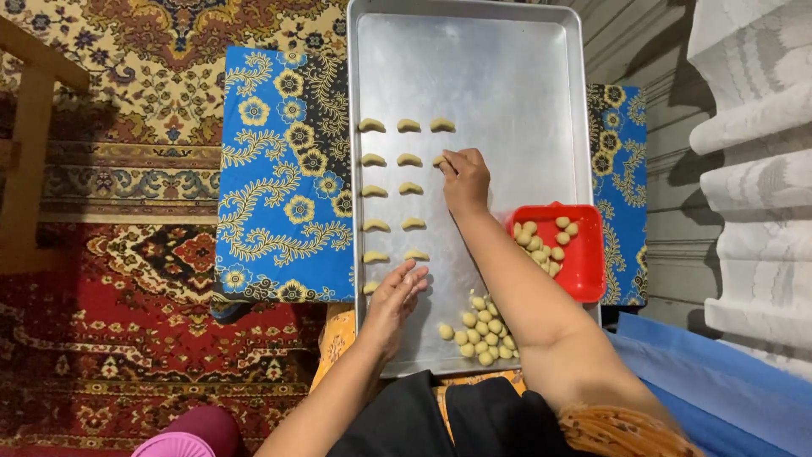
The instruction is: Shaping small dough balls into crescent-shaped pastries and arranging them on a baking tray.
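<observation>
Metal baking tray (507, 76) on a blue flowered cloth (279, 169), bearing rows of crescent dough pieces (409, 125) and a heap of dough balls (484, 332). Red tub (588, 254) at the tray's right edge. Right hand (465, 179) pinches a crescent (439, 160); left hand (396, 296) lies open, empty, on the tray.

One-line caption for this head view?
Right hand sets a crescent dough piece on the metal baking tray; left hand rests nearby.
</observation>
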